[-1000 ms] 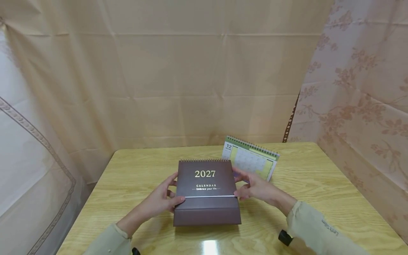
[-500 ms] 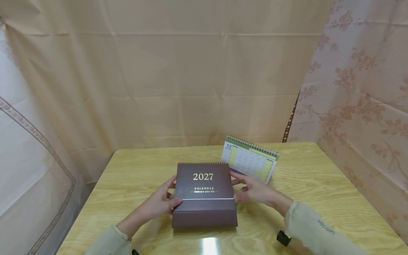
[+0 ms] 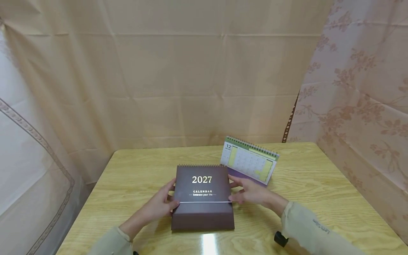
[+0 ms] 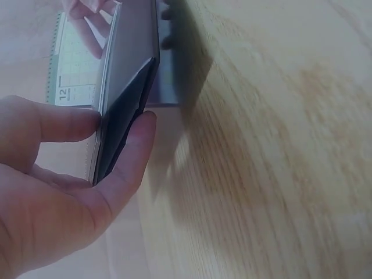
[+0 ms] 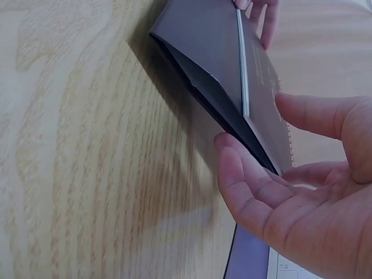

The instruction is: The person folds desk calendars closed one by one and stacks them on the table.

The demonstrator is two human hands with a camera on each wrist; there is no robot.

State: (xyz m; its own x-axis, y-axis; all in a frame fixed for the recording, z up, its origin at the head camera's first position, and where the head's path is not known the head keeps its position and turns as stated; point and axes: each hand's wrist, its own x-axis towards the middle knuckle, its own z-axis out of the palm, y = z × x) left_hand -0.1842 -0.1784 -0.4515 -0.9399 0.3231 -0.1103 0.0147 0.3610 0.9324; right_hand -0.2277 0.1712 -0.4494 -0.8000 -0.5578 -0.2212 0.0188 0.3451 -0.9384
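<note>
A dark brown 2027 desk calendar point(image 3: 204, 189) with a coil binding along its far edge lies between my hands in the head view. My left hand point(image 3: 158, 202) grips its left side; in the left wrist view the left hand point(image 4: 64, 174) has fingers on both faces of the calendar point(image 4: 131, 49). Opposite, my right hand point(image 3: 253, 193) holds the right side. Seen from the right wrist, the right hand point(image 5: 302, 192) has one digit by the cover and other fingers under the calendar point(image 5: 200, 43). Its hollow side shows dark beneath the cover.
Behind and to the right, a second desk calendar point(image 3: 250, 161) with a green top band and a purple base stands tilted on the wooden table point(image 3: 140, 166). A beige curtain point(image 3: 165, 71) hangs past the table's far edge, and a floral one point(image 3: 363, 88) hangs at the right.
The brown calendar has shifted toward me and slightly left, both hands moving with it. More of the second calendar's purple base now shows. That calendar has stayed put.
</note>
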